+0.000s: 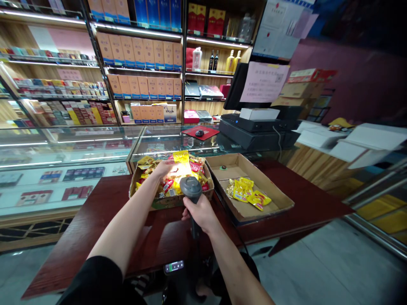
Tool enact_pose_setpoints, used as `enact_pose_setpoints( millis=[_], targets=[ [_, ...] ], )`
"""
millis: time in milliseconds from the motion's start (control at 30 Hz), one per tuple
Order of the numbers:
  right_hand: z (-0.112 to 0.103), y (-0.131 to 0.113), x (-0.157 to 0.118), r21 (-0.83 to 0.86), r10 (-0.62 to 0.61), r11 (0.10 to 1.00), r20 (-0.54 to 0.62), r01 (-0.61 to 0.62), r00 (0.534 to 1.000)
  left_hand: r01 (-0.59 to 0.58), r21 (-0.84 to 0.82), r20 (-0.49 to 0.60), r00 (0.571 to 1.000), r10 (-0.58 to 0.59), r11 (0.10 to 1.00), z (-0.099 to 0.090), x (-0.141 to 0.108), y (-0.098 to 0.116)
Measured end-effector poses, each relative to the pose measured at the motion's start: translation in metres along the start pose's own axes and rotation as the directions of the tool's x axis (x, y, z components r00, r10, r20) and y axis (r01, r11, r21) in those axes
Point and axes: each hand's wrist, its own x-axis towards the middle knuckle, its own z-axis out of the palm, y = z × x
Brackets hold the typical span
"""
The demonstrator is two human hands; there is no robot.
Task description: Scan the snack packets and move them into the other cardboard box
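My right hand is wrapped round the handle of a dark barcode scanner, whose bright light falls on a yellow packet. My left hand holds that packet over a cardboard box full of yellow and red snack packets. Glare hides part of the packet and of my fingers. To the right, a shallow cardboard tray holds several yellow packets and a small dark-and-green item.
Behind the dark red table stands a glass display counter. A red mouse pad and a monitor are on the counter. White boxes stand at the right. Stocked shelves fill the back.
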Motion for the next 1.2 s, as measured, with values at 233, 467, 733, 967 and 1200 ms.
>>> enact_pose_setpoints(
  millis=[233, 467, 733, 967, 1200],
  targets=[
    [0.001, 0.000, -0.001, 0.029, -0.013, 1.000, -0.002, 0.013, 1.000, -0.010, -0.009, 0.021, 1.000, 0.010, 1.000, -0.002, 0.001, -0.001],
    [-0.013, -0.013, 0.020, 0.000, -0.266, 0.963, -0.122, 0.268, 0.956, -0.016, 0.018, -0.016, 1.000, 0.016, 1.000, 0.001, -0.006, 0.005],
    [-0.020, -0.057, 0.086, 0.185, -0.171, 0.962, -0.170, 0.201, 0.971, -0.023, 0.026, 0.020, 1.000, 0.022, 0.999, -0.002, -0.024, 0.019],
    [-0.010, -0.051, 0.100, 0.282, -0.075, 0.956, -0.027, 0.080, 0.997, 0.031, 0.054, 0.022, 0.999, -0.032, 0.998, -0.007, -0.052, 0.034],
    [-0.025, -0.055, 0.094, 0.410, -0.056, 0.912, 0.051, 0.030, 0.997, 0.047, 0.035, 0.047, 0.998, -0.049, 0.998, 0.007, -0.052, 0.039]
  ],
)
